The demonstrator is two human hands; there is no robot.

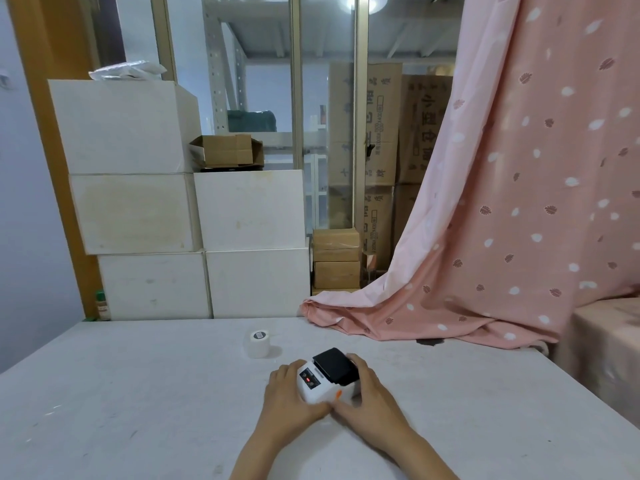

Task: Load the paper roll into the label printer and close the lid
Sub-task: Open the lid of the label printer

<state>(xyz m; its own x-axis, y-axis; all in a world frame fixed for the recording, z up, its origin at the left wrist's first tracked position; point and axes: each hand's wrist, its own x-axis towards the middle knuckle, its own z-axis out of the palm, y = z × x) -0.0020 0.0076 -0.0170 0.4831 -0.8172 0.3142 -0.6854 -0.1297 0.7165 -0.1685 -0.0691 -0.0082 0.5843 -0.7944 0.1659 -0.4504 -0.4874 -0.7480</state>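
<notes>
Label printer (pixel 327 379) sits mid-table (pixel 138 393), well clear of all edges; paper roll (pixel 258 342) stands apart at 11 o'clock. Left hand (pixel 289 396) and right hand (pixel 369 393) grasp its sides, fingers curled; the lid looks closed, apparently.

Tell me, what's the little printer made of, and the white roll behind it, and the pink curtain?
The label printer, held between the left hand and right hand, looks like hard plastic: smooth white shell, matte black lid. The paper roll seems to be wound paper, dull white. The pink curtain is probably thin woven cloth: it hangs in soft folds.
</notes>
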